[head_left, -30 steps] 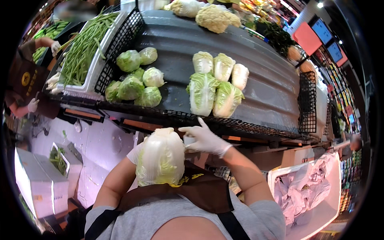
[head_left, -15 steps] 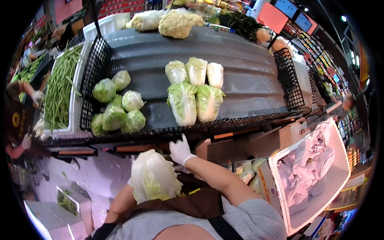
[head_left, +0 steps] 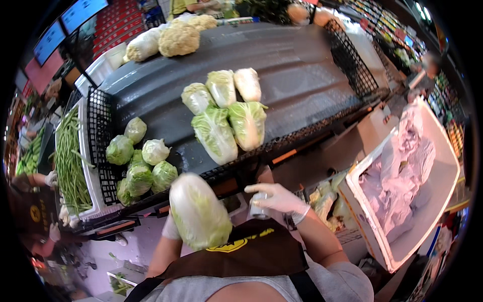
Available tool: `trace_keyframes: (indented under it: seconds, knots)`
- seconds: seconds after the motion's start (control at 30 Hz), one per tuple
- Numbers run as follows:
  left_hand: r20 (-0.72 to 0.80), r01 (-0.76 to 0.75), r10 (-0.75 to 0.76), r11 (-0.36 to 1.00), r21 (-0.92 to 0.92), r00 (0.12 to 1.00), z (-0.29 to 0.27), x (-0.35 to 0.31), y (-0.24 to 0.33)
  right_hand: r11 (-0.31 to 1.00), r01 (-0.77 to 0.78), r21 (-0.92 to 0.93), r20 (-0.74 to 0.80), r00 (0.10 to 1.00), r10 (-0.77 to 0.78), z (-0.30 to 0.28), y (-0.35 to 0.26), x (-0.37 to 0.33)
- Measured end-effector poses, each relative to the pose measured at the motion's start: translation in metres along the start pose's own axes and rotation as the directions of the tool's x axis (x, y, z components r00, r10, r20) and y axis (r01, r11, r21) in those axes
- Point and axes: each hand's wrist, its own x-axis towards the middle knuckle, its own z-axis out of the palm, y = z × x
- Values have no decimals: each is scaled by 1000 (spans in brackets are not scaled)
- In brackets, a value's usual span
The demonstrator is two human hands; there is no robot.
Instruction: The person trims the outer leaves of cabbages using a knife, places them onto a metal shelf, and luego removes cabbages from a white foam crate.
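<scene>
A napa cabbage (head_left: 198, 211), pale and leafy, is held upright in front of my apron. My left hand (head_left: 171, 226), in a white glove, grips it from behind and the left; most of its fingers are hidden by the cabbage. To the right, my gloved right hand (head_left: 282, 200) is bent around a small pale grey cylinder (head_left: 259, 205), whose kind I cannot make out. Beyond my hands, several wrapped napa cabbages (head_left: 215, 135) lie in two rows on the dark ridged display stand (head_left: 297, 105).
Round lettuces (head_left: 138, 178) sit at the stand's left, beside a white box of green beans (head_left: 73, 161). Cauliflowers (head_left: 179, 39) lie at the back. Black mesh (head_left: 103, 146) edges the stand. A foam box (head_left: 370, 241) of crumpled plastic is at right. A co-worker's gloved hand (head_left: 52, 178) shows at far left.
My view has turned, tilting the stand. The cabbage in my left hand has come up nearer the stand's edge. My right hand has moved right, its finger no longer pointing up, with a pale cylinder at it.
</scene>
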Motion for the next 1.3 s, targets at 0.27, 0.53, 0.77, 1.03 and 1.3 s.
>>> trace_keyframes:
  seconds: [0.27,0.53,0.77,1.03,1.3]
  knots:
    - [394,-409,155,562,719,906,142,254,152,923,39,382,-178,984,32,-71,19,-36]
    - [576,-634,-317,-580,511,754,177,429,76,906,11,424,-347,925,152,-124,36,-64]
    - [415,-856,-752,-488,173,513,125,478,-22,922,-78,379,-403,883,241,-142,73,-62]
    - [313,-853,-794,-469,229,521,120,481,-22,959,-56,279,-504,841,195,-142,94,-52]
    - [184,-796,-777,-602,67,603,141,469,-29,992,10,-123,-574,815,-79,-116,32,-94]
